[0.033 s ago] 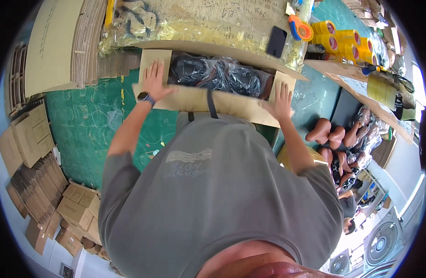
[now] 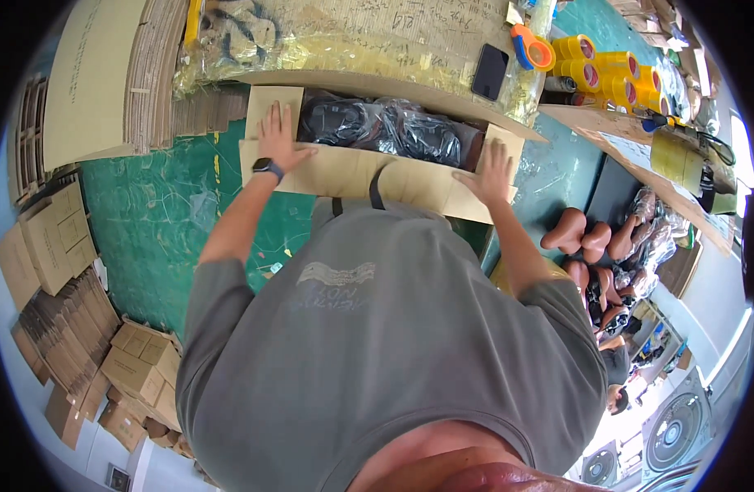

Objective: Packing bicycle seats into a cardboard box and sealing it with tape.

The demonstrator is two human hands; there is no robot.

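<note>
Left hand (image 2: pixel 277 139), right hand (image 2: pixel 492 174): fingers spread flat, pressing end flaps of open brown cardboard carton (image 2: pixel 352 172) over black plastic-wrapped goods (image 2: pixel 385 127). Closing step; long flaps likely next.

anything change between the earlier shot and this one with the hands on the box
Nothing visibly changed. The left hand lies flat on the left flaps of the open cardboard box, the right hand on the right end flap, and the black bagged items sit inside as before.
</note>
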